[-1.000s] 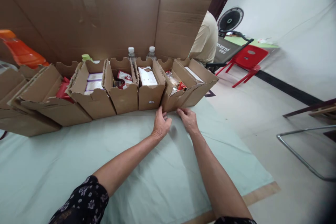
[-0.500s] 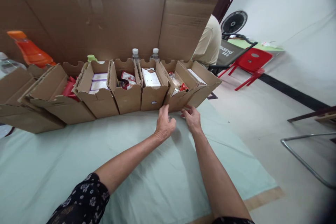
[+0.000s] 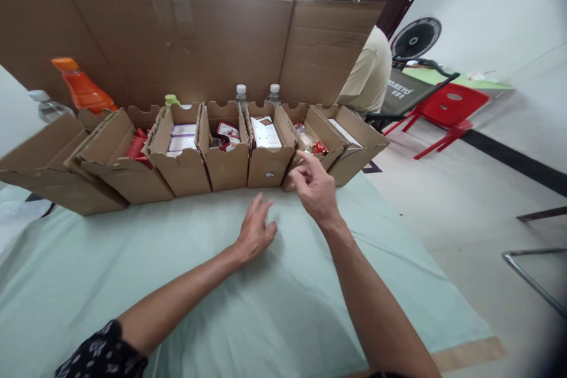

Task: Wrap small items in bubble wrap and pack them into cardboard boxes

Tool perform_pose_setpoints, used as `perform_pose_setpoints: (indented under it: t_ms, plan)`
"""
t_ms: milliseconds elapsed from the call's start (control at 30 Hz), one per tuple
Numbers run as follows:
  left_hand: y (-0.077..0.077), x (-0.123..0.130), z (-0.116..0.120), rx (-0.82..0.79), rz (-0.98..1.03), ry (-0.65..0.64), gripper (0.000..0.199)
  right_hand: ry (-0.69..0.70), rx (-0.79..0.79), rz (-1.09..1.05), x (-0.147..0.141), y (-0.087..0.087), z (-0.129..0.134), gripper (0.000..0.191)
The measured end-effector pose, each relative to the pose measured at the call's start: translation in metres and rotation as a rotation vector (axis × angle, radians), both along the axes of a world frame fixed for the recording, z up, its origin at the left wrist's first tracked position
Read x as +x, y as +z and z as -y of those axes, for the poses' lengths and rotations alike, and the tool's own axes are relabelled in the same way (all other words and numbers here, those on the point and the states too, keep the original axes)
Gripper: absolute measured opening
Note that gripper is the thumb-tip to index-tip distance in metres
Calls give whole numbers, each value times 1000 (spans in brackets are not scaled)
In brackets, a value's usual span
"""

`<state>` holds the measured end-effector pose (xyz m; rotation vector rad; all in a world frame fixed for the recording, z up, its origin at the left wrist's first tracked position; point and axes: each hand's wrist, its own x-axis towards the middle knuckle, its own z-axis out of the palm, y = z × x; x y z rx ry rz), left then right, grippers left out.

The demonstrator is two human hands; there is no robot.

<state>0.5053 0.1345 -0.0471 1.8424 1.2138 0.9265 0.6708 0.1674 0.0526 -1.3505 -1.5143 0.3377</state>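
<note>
Several open cardboard boxes stand in a curved row on the pale green cloth. My right hand, fingers apart and holding nothing, is in front of the box with shiny red and gold packets; I cannot tell whether it touches that box. Low over the cloth, my left hand has its fingers spread, below the box with a white carton. Further left, other boxes hold red-and-white packets, white-and-purple cartons and a red packet.
Behind the row rises a tall cardboard panel. Clear bottles and an orange bottle stand between. A person in a pale shirt sits beyond the panel. To the right are a red chair and a fan.
My left hand has drawn back from the boxes toward the left, its fingers opening. My right hand has lifted up in front of the box with shiny packets. The view has shifted slightly left.
</note>
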Motion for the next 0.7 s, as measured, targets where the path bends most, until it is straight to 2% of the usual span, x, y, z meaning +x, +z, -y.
perform_pose_setpoints:
  t_ms: [100, 200, 300, 400, 567, 633, 700]
  plan:
    - [-5, -33, 39, -24, -26, 13, 52, -12, -116, 297, -24, 22, -25, 54]
    - [-5, -61, 75, -86, -1, 28, 46, -106, -221, 506, -37, 32, -45, 35]
    - [0, -86, 98, -121, 36, 58, 41, -157, -229, 540, -42, 34, -33, 28]
    - [9, -109, 108, -104, 45, 118, 39, -120, -170, 462, -36, 33, 21, 26]
    - [24, -127, 110, -29, 108, 210, 48, -72, -104, 278, 9, 27, 166, 20]
    - [29, -126, 112, -7, 150, 201, 59, -120, -94, 233, 33, 20, 222, 19]
    - [34, -119, 116, -26, 197, 156, 72, -295, -136, 122, 54, 7, 268, 26]
